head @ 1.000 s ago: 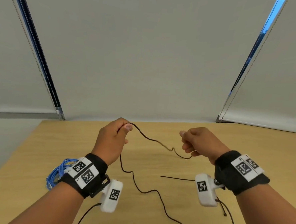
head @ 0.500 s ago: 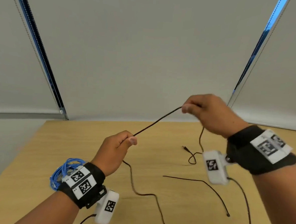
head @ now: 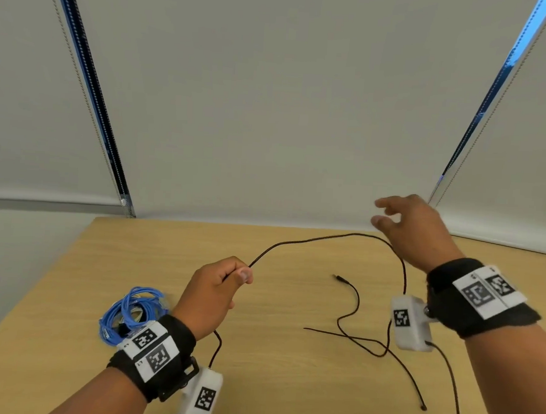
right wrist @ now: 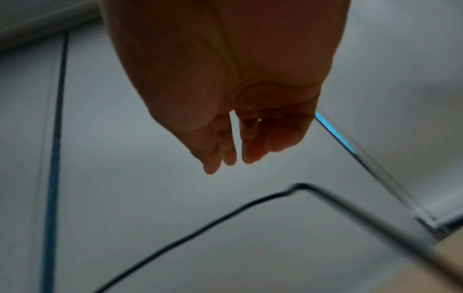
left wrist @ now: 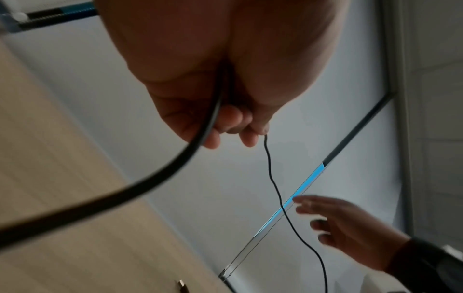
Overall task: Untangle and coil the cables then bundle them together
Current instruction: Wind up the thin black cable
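A thin black cable (head: 314,241) arcs in the air from my left hand (head: 219,286) toward my right hand (head: 404,227), then drops and lies in loose curves on the wooden table (head: 273,383). My left hand pinches the cable (left wrist: 269,168) between thumb and fingers. My right hand (right wrist: 225,119) hovers above the cable (right wrist: 200,228) with fingers spread and holds nothing. One plug end (head: 337,277) lies on the table between my hands. A coiled blue cable (head: 131,313) sits on the table behind my left wrist.
The table's far edge meets a grey wall with blinds (head: 271,110). Another black cable end (head: 424,408) lies near the front right. White wrist cameras (head: 410,321) hang under both wrists, each with its own lead.
My right hand has let go of the black cable and opened its fingers. The taut stretch between my hands has gone slack and sagged. The left hand keeps its pinch.
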Tool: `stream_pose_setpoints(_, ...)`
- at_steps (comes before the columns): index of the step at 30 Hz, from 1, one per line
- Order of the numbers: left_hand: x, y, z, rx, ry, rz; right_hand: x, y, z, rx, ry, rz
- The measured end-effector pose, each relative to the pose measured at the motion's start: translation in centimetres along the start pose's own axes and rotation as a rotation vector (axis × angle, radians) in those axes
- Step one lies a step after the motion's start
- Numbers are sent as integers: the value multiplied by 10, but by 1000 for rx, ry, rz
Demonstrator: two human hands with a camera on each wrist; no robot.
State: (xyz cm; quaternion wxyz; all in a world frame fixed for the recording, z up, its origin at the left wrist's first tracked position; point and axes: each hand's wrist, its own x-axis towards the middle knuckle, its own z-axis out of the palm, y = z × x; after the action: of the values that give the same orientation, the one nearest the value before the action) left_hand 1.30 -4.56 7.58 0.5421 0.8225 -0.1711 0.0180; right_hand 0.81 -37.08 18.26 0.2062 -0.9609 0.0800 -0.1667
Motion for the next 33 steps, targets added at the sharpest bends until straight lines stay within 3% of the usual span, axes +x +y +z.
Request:
stream_pose_setpoints(2,0,3,3,67,-21,26,-18,-23,16,75,-54,-145)
stream_pose_setpoints(5,2,12,11,114,-55,84,-49,-62,45,140,-250,-399)
stream_pose_setpoints(7,2,17,16,115,-74,113,-62,-78,61,110,-351,-463)
stream_pose_setpoints(10,2,21,13,65,-89,60,-63,-79,58,61,-328,-464)
stream_pose_setpoints(14,-5,16,5,-62,-49,-50,-42,-56,27,104,-97,-369)
stream_pose_setpoints(20,-13,20,21,-161,-202,-42,-21,-23,21,161,57,-186)
stream_pose_setpoints(25,-11,32,31,-293,-295,-95,-42,0,36,-14,-47,-65)
stream_pose_setpoints(29,-4,41,55,-91,-288,-9,-81,-25,59,184,-210,-355)
stream_pose_setpoints(33,3,47,60,-50,-283,29,-87,-29,57,238,-305,-375)
